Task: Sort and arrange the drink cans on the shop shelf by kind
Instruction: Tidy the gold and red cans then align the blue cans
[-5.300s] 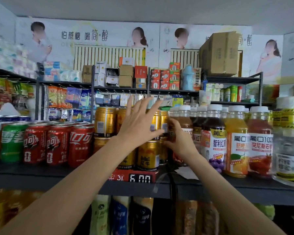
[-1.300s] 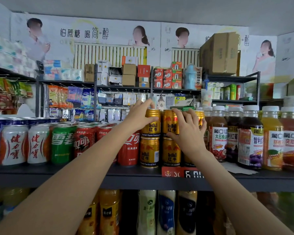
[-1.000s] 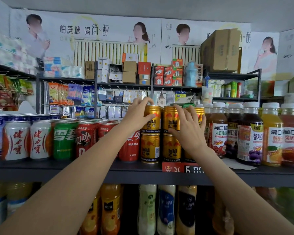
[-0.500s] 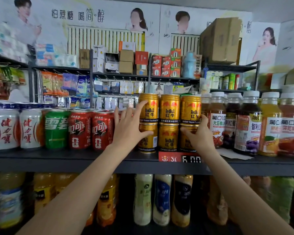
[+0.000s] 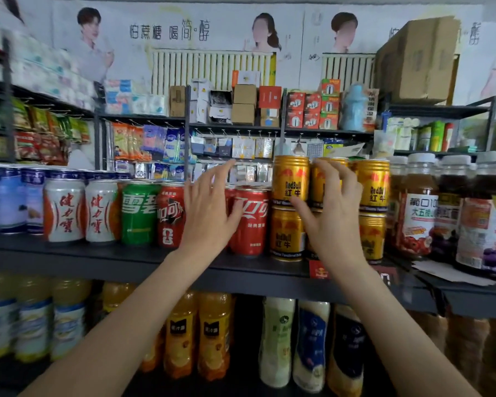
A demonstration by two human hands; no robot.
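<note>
Both hands risen since 0.5 s ago | left hand (image 5: 209, 213) spread before red cans (image 5: 249, 222) | right hand (image 5: 331, 213) fingers curled round upper gold can (image 5: 324, 181)

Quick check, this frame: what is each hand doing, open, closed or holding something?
Left hand: open, fingers spread before the red cola cans, gripping nothing.
Right hand: fingers curled at the top middle gold Red Bull can; a real grip cannot be told.

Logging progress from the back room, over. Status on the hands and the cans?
Left hand open, fingers spread before the red cola cans. Right hand curled round middle gold can of stacked gold cans. Nothing in the way.
</note>
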